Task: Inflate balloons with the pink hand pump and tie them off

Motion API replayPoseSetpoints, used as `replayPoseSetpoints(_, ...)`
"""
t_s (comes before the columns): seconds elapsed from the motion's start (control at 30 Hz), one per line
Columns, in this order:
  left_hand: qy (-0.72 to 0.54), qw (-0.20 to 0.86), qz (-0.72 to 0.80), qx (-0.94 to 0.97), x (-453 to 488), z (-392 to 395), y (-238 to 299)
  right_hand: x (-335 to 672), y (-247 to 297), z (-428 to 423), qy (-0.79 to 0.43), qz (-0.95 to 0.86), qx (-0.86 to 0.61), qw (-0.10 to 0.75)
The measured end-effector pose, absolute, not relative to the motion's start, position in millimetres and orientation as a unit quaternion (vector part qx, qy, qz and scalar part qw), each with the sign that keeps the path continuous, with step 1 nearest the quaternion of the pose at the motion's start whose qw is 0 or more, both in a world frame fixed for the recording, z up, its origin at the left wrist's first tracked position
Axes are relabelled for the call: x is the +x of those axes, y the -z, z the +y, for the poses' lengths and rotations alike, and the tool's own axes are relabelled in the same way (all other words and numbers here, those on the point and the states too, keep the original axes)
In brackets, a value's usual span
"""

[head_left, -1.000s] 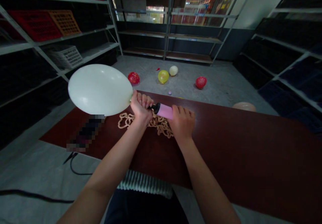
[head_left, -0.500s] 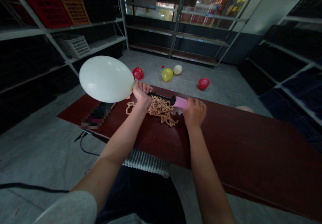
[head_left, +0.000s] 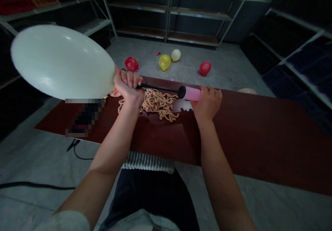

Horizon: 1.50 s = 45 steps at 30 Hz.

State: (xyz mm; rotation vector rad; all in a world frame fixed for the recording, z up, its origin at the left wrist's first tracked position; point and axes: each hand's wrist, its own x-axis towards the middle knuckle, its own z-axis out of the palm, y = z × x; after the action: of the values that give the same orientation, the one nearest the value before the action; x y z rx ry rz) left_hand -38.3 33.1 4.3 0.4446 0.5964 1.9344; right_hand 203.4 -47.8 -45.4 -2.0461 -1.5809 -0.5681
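A large pale white balloon [head_left: 61, 63] fills the upper left, its neck pinched in my left hand [head_left: 127, 85] together with the tip of a hand pump. The pump's black rod [head_left: 159, 88] is drawn far out of its pink barrel [head_left: 193, 93], which my right hand [head_left: 209, 103] grips. Under the pump, on the dark red table [head_left: 259, 134], lies a heap of tan uninflated balloons [head_left: 157, 103].
A blurred dark object [head_left: 83, 116] lies on the table's left end. Red balloons [head_left: 131, 63] [head_left: 204, 68], a yellow balloon [head_left: 164, 61] and a pale balloon [head_left: 176, 54] rest on the concrete floor beyond. Metal shelving [head_left: 197, 12] lines the walls. A cable [head_left: 77, 151] runs on the floor.
My right hand has pulled the pink barrel to the right, drawing the rod out. The balloon has grown much bigger. The camera has tilted down.
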Motion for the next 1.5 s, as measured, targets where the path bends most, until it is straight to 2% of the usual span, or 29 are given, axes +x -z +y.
replayPoseSetpoints(0.23,-0.796,0.523,0.211,0.221,-12,14,-9,160,34,-56,0.151,-0.647,-0.721,0.198)
replayPoseSetpoints(0.43,-0.767,0.544,0.186,0.284,4,4,-7,130,32,-60,0.117,-0.682,-0.695,0.196)
replayPoseSetpoints(0.67,-0.775,0.573,0.172,0.205,0,11,-10,135,36,-55,0.13,-0.684,-0.688,0.203)
replayPoseSetpoints(0.93,-0.766,0.525,0.232,0.288,-10,32,5,137,46,-45,0.153,-0.682,-0.682,0.214)
replayPoseSetpoints(1.13,-0.735,0.56,0.25,0.288,-29,49,13,159,47,-44,0.176,-0.658,-0.701,0.21)
replayPoseSetpoints(1.3,-0.766,0.499,0.257,0.314,-47,63,19,185,50,-44,0.197,-0.612,-0.735,0.213)
replayPoseSetpoints(1.5,-0.759,0.566,0.214,0.239,-49,51,8,203,49,-48,0.219,-0.592,-0.74,0.232)
